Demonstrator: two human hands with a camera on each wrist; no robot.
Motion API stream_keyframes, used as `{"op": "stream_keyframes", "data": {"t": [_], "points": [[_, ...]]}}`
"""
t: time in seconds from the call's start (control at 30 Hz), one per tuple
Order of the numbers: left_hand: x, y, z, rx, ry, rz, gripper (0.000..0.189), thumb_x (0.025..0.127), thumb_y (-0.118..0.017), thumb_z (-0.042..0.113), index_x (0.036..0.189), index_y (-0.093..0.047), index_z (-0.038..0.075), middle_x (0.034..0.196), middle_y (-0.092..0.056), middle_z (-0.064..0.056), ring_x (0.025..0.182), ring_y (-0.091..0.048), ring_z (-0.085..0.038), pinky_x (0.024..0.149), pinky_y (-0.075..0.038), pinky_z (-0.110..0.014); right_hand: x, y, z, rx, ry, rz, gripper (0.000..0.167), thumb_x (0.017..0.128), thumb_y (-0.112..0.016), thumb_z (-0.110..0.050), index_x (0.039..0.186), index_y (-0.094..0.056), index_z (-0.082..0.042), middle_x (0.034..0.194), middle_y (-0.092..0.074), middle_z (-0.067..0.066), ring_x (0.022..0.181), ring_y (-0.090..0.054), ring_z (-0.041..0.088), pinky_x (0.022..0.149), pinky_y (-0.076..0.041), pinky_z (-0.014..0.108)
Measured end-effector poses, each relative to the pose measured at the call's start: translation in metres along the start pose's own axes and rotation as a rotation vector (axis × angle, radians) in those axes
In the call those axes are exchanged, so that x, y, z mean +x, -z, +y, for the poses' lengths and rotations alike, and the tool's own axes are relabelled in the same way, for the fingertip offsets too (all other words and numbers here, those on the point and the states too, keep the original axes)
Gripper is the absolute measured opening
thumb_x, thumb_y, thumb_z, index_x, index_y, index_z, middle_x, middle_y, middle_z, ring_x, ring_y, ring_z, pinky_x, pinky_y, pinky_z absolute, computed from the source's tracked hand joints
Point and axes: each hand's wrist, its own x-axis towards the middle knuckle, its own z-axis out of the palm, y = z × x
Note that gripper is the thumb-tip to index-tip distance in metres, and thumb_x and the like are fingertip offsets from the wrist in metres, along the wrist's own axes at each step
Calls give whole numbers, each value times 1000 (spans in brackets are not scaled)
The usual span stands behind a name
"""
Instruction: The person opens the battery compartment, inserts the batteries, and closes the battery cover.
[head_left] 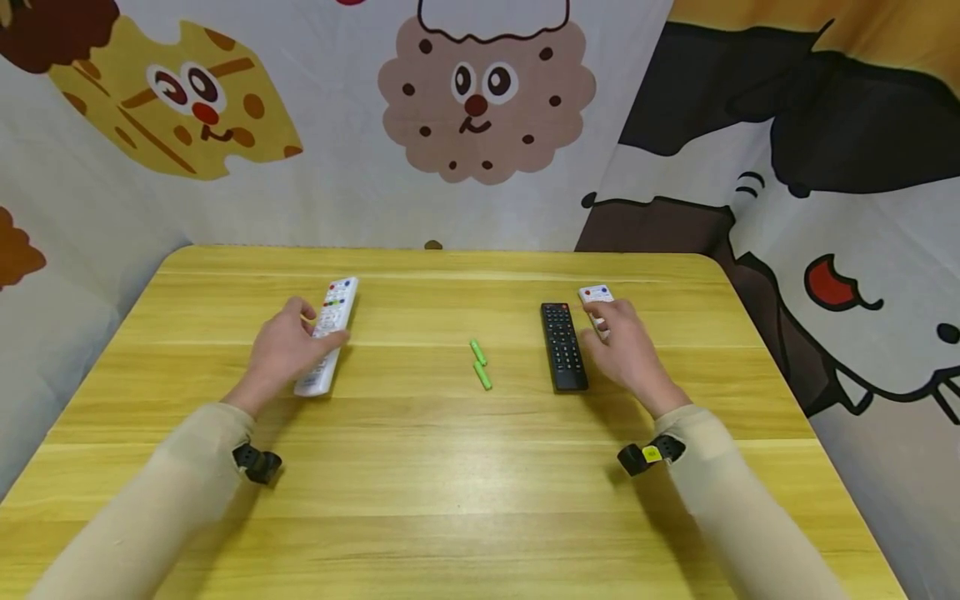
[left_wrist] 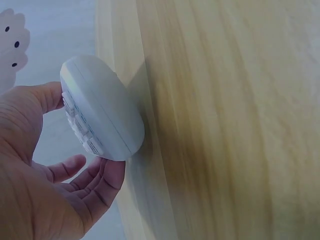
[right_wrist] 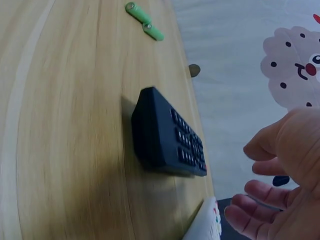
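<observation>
Your left hand (head_left: 283,354) pinches the long white remote (head_left: 332,321) edge to edge, thumb on one side and curled fingers on the other; whether it clears the bench (head_left: 450,467), can't tell. Your right hand (head_left: 628,354) sits over the small white remote (head_left: 596,293), thumb and fingers bent and parted, nothing gripped that I can make out; contact unclear.

Risks, as I judge them. Long remote: smooth shell, rounded edges, held only at its sides, so a loose pinch could let it roll or slip; squeezing over the face could press keys. Small remote: slim and partly under your hand, so your fingers may push it along rather than take it. The black remote (head_left: 565,348) lies just beside your thumb; a sweep inward could knock it askew. Far green battery (head_left: 478,352) and near green battery (head_left: 482,375) lie mid-bench, end to end, touching or nearly so; a bump or a brushing sleeve might set them rolling.

Surface: pale yellow wood grain, rounded far corners, glare in the middle. Room: white cloth (head_left: 315,208) hangs behind and at both sides, printed with cartoon food and a large animal face at right.
</observation>
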Motion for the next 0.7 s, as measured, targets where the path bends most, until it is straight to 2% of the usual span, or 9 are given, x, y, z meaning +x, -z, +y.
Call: {"op": "stream_keyframes", "data": {"t": [0.27, 0.57, 0.7], "points": [[2, 1, -6, 42, 12, 9, 75, 92, -70, 53, 131, -45, -6, 102, -59, -22, 79, -57, -28, 58, -45, -30, -3, 7, 3, -156, -69, -33, 48, 96, -61, -11, 140, -54, 9, 126, -50, 32, 106, -54, 44, 90, -51, 59], [2, 0, -8, 69, 37, 16, 74, 91, -72, 53, 128, -46, -6, 96, -61, -20, 74, -57, -28, 54, -44, -31, -3, 7, 7, -234, -141, -82, 55, 93, -61, -10, 143, -49, 12, 132, -45, 38, 114, -49, 49, 98, -48, 63], [2, -1, -7, 82, 44, 17, 74, 90, -73, 53, 127, -47, -6, 96, -63, -21, 73, -57, -28, 54, -44, -31, -1, 6, 10, -268, -160, -92, 57, 92, -63, -10, 142, -49, 13, 132, -44, 39, 115, -47, 51, 98, -48, 63]]}}
